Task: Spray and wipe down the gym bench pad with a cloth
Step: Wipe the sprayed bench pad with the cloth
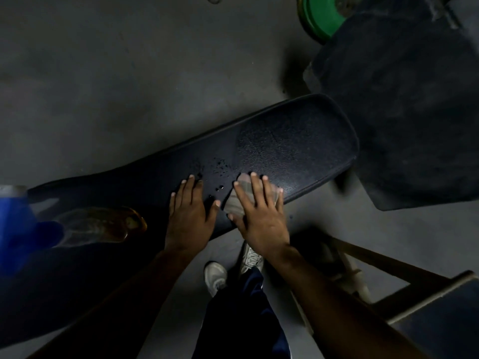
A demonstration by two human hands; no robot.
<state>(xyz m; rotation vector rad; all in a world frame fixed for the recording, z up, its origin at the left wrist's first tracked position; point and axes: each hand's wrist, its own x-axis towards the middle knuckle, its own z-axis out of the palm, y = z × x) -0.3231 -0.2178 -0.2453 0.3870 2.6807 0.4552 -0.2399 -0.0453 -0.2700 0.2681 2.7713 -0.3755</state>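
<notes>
— Where's the pad?
— The dark bench pad (285,146) runs diagonally across the grey floor (103,86), droplets (220,167) near its middle.
— And the hands?
— Left hand (189,213) lies flat and spread on the pad, empty. Right hand (259,216), fingers splayed, presses the grey cloth (234,203) under its palm, beside the droplets.

The bench pad (272,149) is dark navy with a fine pebbled grain, and the cloth (237,200) is pale grey with faint checks. A green weight plate (318,16), white sneakers (215,275) and a blue-topped amber bottle (103,224) also show.
</notes>
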